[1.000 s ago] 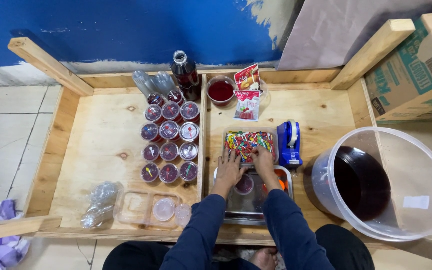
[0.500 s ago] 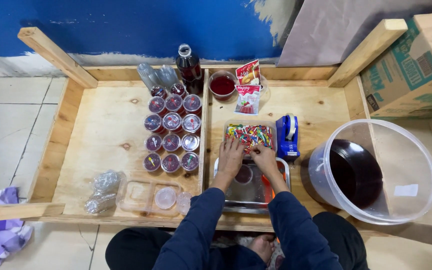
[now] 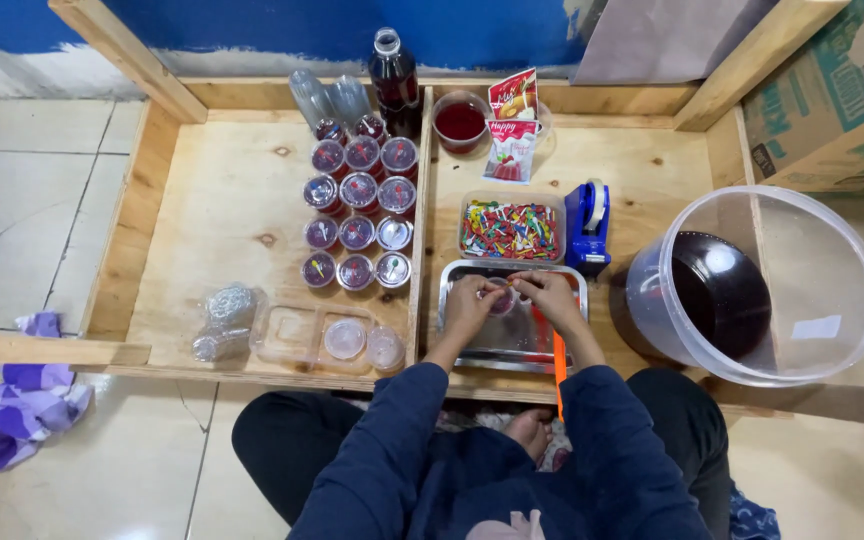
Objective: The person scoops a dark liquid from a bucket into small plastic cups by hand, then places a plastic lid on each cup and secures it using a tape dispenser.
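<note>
Small cup (image 3: 501, 301) mostly hidden between fingers (image 3: 527, 287); cardboard box (image 3: 832, 90) cut off by frame edge.

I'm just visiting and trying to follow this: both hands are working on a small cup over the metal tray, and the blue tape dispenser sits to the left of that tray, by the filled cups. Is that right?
Not quite. In the head view, the blue tape dispenser stands up and to the right of the metal tray, beside the box of coloured bits, not by the filled cups. The rest holds: left hand and right hand meet on a small cup over the tray.

Blue tape dispenser (image 3: 586, 226), silver metal tray (image 3: 457, 350), multicoloured picks box (image 3: 510, 229), purple cloth (image 3: 24, 402)
</note>
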